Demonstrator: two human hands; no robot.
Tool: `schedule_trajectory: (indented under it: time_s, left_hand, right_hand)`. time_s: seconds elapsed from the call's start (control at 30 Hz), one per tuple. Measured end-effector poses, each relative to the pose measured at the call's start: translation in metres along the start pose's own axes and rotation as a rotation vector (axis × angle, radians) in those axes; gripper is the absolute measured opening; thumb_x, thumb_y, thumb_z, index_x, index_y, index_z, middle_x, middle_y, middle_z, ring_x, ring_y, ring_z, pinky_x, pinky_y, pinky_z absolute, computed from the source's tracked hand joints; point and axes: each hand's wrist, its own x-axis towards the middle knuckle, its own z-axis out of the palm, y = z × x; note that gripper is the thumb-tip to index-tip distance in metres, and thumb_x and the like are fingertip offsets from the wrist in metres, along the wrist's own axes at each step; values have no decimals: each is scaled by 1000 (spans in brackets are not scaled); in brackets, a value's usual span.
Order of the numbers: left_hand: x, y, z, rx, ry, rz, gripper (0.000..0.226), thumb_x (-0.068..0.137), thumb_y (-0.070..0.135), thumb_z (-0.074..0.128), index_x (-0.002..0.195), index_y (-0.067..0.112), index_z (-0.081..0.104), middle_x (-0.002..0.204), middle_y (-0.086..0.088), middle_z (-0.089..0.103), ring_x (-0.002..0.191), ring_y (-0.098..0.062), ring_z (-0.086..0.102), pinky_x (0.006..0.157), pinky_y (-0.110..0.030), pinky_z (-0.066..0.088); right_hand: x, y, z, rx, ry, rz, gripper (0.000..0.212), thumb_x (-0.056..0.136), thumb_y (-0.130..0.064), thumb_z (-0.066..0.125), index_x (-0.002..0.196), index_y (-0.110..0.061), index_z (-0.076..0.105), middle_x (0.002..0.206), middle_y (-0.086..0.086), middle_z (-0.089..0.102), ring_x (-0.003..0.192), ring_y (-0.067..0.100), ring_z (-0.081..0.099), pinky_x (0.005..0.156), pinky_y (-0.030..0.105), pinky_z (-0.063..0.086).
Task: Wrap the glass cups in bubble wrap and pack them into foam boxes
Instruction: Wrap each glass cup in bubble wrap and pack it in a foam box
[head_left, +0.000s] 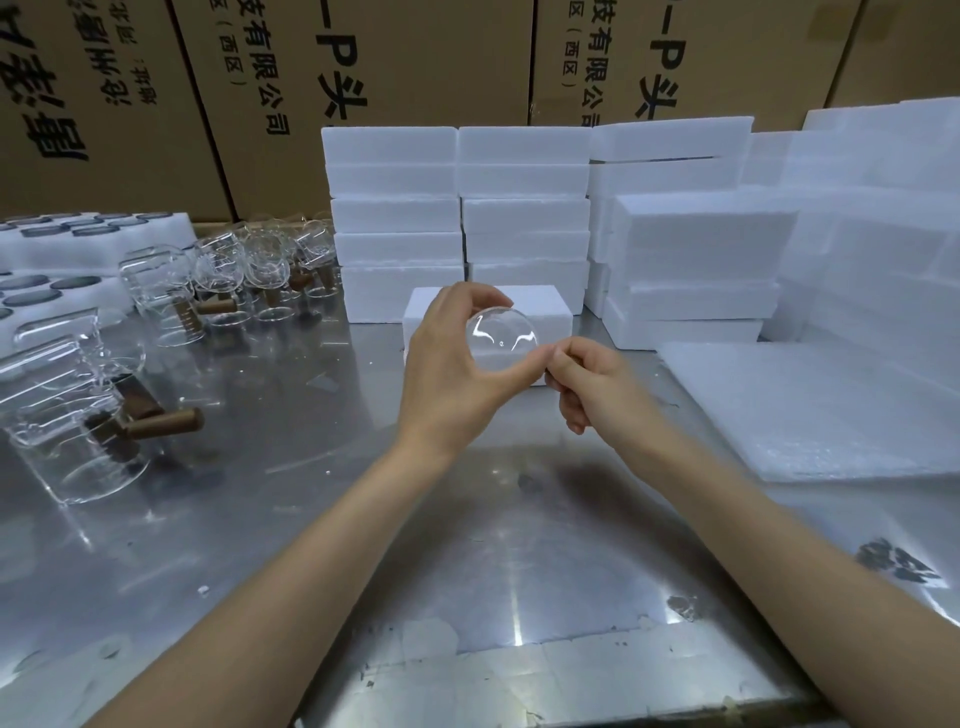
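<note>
My left hand (452, 374) holds a round clear glass piece (501, 340) in mid-air, fingers curled round its rim, above the metal table (467, 545). My right hand (592, 379) pinches the same glass piece at its right edge. Just behind both hands lies a single white foam box (545, 306). A stack of bubble wrap sheets (810, 410) lies flat to the right. Several glass cups with wooden handles (260, 265) stand at the back left, and more glass cups (78, 410) lie nearer on the left.
Stacks of white foam boxes (524, 208) fill the back and right of the table. White foam trays with round dark holes (62, 244) sit at the far left. Cardboard cartons (363, 78) form a wall behind. A torn label patch (898, 561) marks the table at right.
</note>
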Motion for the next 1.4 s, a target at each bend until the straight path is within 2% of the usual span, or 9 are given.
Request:
schedule_trajectory:
  time_s: [0.23, 0.4, 0.5, 0.6, 0.83, 0.97, 1.07, 1.27, 1.4]
  left_hand:
    - [5, -3, 4, -308, 150, -275, 12, 84, 19, 74, 80, 22, 62, 83, 8, 66, 82, -1, 63, 78, -11, 46]
    - [11, -5, -3, -453, 212, -414, 12, 92, 14, 61, 103, 19, 59, 95, 1, 67, 87, -7, 65, 75, -11, 49]
    - [10, -9, -5, -458, 76, -571, 44, 86, 41, 67, 121, 17, 55, 110, 7, 63, 105, -8, 62, 88, -20, 50]
    - [4, -7, -3, -481, -224, -709, 68, 60, 72, 62, 113, 29, 57, 119, 7, 62, 107, -8, 63, 80, -23, 52]
    - [2, -14, -1, -516, -271, -585, 43, 69, 59, 68, 100, 29, 64, 105, 3, 71, 97, -9, 69, 71, -20, 56]
    - [0, -14, -1, -525, -266, -543, 66, 73, 55, 73, 125, 18, 56, 128, -1, 60, 88, -6, 70, 72, -19, 55]
    - [1, -14, -2, -518, -250, -533, 70, 70, 51, 68, 128, 16, 53, 116, 1, 65, 78, -6, 70, 68, -17, 54]
    - [4, -18, -4, -560, -249, -549, 59, 77, 50, 71, 125, 19, 57, 100, 7, 73, 85, -17, 70, 74, -23, 55]
    - [4, -18, 1, -585, -265, -546, 57, 73, 52, 67, 121, 23, 58, 105, 6, 71, 87, -12, 70, 72, -22, 55]
  right_hand:
    - [-1, 1, 8, -91, 18, -60, 22, 100, -23, 45, 78, -17, 47, 54, -28, 55, 40, 2, 39, 46, 20, 38]
    - [2, 4, 4, -54, 72, -84, 16, 97, -17, 50, 81, -19, 53, 65, -15, 57, 46, 6, 44, 49, 21, 41]
    - [2, 4, 2, -34, 129, -148, 14, 96, -17, 53, 84, -26, 55, 68, -21, 61, 50, 5, 48, 51, 21, 45]
    - [2, 3, 0, -103, 144, -252, 15, 95, -17, 55, 86, -29, 55, 70, -27, 61, 58, -4, 54, 60, 21, 44]
    - [3, 2, -5, -199, 150, -289, 5, 91, -23, 62, 86, -20, 61, 65, -25, 62, 64, -7, 55, 63, 10, 38]
    - [2, -2, -9, -257, 135, -267, 17, 92, -30, 60, 79, -19, 61, 51, -25, 51, 54, -5, 47, 54, 7, 33]
    - [4, 1, -12, -284, 105, -184, 37, 91, -41, 57, 80, -5, 60, 51, -14, 36, 50, 3, 35, 49, 15, 27]
    - [-2, -12, -8, 25, -35, -17, 30, 91, -46, 55, 68, -39, 72, 49, -10, 24, 43, 8, 23, 43, 19, 21]
    - [-4, -12, 0, 280, -74, 122, 38, 97, -46, 42, 80, -15, 57, 50, -8, 16, 43, 10, 14, 40, 20, 17]
